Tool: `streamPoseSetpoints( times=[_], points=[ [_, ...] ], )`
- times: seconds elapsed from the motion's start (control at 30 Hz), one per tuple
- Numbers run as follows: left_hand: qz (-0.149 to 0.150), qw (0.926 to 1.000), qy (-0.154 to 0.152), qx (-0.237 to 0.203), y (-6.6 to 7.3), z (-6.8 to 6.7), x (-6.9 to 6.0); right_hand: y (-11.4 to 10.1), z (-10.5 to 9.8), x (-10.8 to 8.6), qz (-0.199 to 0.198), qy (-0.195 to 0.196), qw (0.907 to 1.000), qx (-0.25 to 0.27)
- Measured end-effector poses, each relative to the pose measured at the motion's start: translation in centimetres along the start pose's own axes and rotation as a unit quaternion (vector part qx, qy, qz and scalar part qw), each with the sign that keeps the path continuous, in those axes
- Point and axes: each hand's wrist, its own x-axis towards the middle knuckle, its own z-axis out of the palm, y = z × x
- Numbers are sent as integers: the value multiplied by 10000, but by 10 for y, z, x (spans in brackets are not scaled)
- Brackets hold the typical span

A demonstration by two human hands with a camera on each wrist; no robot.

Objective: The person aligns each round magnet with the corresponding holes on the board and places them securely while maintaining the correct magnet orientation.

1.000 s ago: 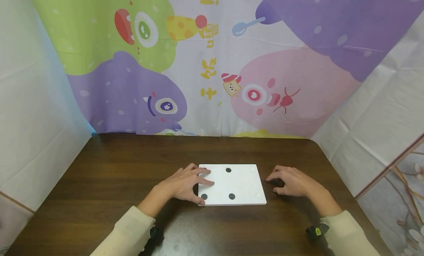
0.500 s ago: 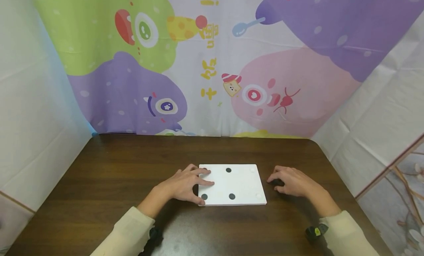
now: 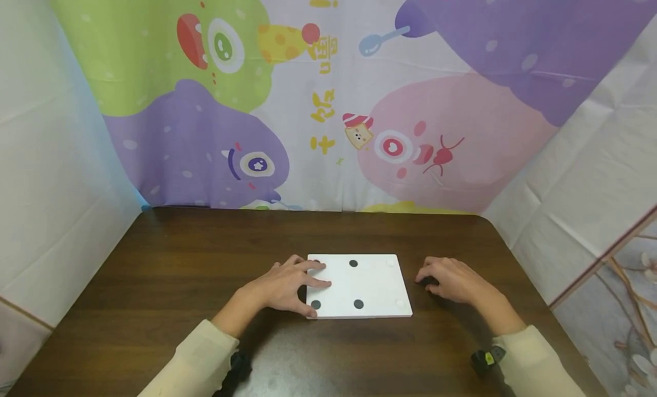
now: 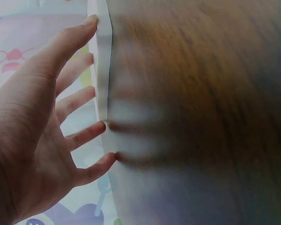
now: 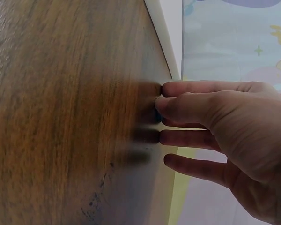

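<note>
A flat white board (image 3: 377, 286) lies on the table, bearing dark round spots such as this dark disc (image 3: 358, 304) and pale round marks near its right end. My left hand (image 3: 284, 286) rests on the board's left end, fingers spread across the top and the thumb at the near left corner. To the board's right, apart from it, my right hand (image 3: 449, 278) is down at the tabletop. In the right wrist view its thumb and fingertips come together around a small dark blue piece (image 5: 158, 115), mostly hidden by the thumb.
The brown wooden table (image 3: 169, 283) has a rounded far edge. A cartoon-printed cloth (image 3: 328, 174) hangs behind it, and white cloth walls (image 3: 585, 186) stand along both sides. Dark wrist devices (image 3: 487, 358) sit below both sleeves.
My right fingertips have shifted very slightly right, away from the board, and drawn a little closer together. My left hand and the board stay in place.
</note>
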Motion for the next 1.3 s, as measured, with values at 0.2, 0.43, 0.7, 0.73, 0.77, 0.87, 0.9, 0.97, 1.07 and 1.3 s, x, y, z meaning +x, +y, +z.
streamPoseSetpoints(
  times=[0.2, 0.43, 0.7, 0.73, 0.77, 0.87, 0.9, 0.97, 1.07, 1.3],
  points=[
    [-22, 10000, -6, 11, 1, -1, 0, 1, 2, 0, -129, 220, 9996, -113],
    [-37, 10000, -40, -37, -1, 0, 0, 2, 3, 1, -275, 414, 9984, -271],
    [-64, 9999, -34, -96, -3, 1, 0, 3, 2, 3, -348, 536, 9977, -225],
    [-64, 9999, -27, -96, -3, 1, 0, 6, 4, 4, -410, 568, 9973, -214],
    [-70, 9999, -25, -101, -3, 1, 0, 7, 5, 4, -439, 579, 9972, -191],
    [-45, 9999, 5, -91, -4, 2, 0, 16, 11, 6, -659, 688, 9953, -181],
    [-33, 10000, 8, -84, -4, 2, 0, 17, 11, 6, -687, 696, 9951, -165],
    [-23, 10000, 6, -83, -5, 3, 1, 17, 11, 6, -674, 657, 9955, -129],
    [-21, 10000, -2, -89, -5, 3, 1, 8, 5, 6, -444, 473, 9979, -92],
    [-50, 9999, -15, -87, -6, 3, 1, 0, 1, 6, -48, 218, 9996, -176]
  ],
)
